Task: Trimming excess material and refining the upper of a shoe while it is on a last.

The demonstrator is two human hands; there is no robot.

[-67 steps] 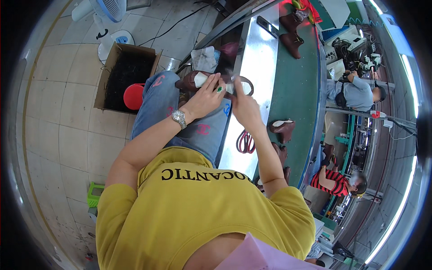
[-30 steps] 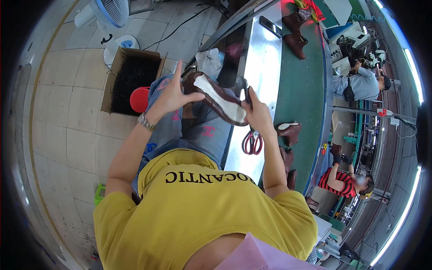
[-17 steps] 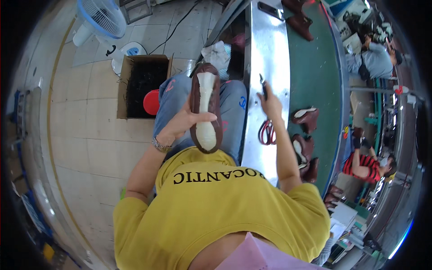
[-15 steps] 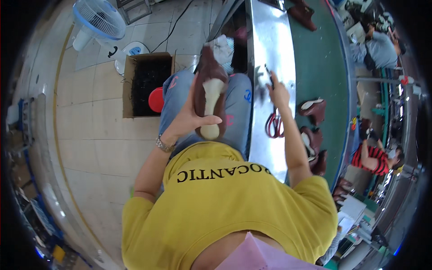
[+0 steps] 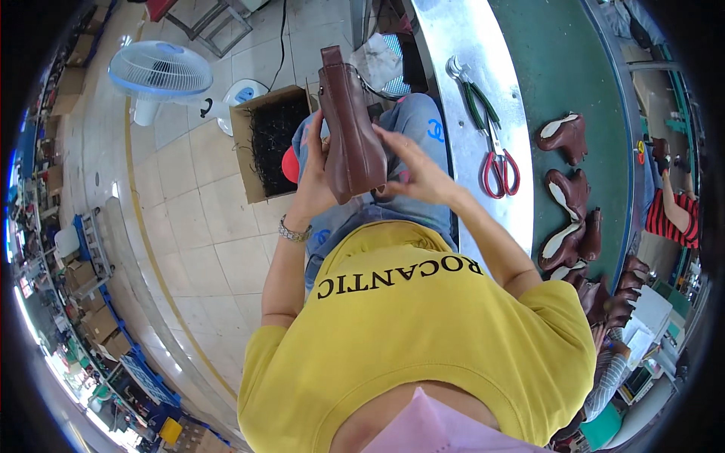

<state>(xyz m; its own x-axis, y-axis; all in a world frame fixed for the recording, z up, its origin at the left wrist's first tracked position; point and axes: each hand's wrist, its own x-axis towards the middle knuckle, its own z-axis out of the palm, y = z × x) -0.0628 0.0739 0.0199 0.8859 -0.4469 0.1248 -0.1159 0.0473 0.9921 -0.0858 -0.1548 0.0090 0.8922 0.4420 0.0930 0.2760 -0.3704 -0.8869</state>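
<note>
A brown leather boot (image 5: pixel 349 143) stands over my lap with its seamed back toward me and a pull tab at its upper end. My left hand (image 5: pixel 316 181) is wrapped round its left side. From the right, my right hand (image 5: pixel 423 175) holds the other side, fingers and thumb against the leather near the wider end. Part of the fingers of each hand is hidden behind the boot. Beside my right arm, pincers with green handles (image 5: pixel 473 106) and red-handled scissors (image 5: pixel 498 152) lie on a shiny metal ledge (image 5: pixel 442 30).
Several brown boots (image 5: pixel 568 192) with pale soles lie on the green conveyor belt (image 5: pixel 532 68) at right. On the left floor are a cardboard box (image 5: pixel 243 151) of dark scraps and a blue-white fan (image 5: pixel 161 72). A person in red-black stripes (image 5: pixel 672 215) is across the belt.
My right hand has left the black-handled tool at the ledge and come to the boot. The boot has turned from its pale sole to its brown leather back. The whole view has shifted.
</note>
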